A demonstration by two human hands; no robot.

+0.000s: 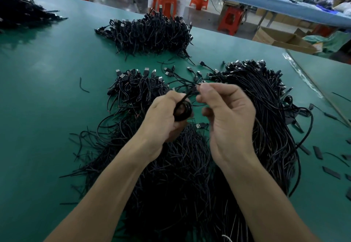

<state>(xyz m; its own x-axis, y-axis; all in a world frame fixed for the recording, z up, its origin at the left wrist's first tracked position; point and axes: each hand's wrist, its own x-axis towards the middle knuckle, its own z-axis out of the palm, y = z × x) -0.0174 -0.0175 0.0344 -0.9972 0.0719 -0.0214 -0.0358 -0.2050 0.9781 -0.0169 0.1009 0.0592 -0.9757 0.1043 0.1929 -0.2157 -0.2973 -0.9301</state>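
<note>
The thin black cable (183,111) sits coiled at frame centre. It looks light, limp and springy, so best pinched across its loops. The left hand (165,116) has its grip wrapped round the coil, and the right hand (228,112) pinches the free end, above the cable heap (171,165) on the green tabletop (47,90).

Cable coil (183,111) — in left hand (163,116)

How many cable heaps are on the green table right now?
5: far-left heap, far-middle heap, near-left heap, right heap, nearest heap. The near ones may merge.
</note>
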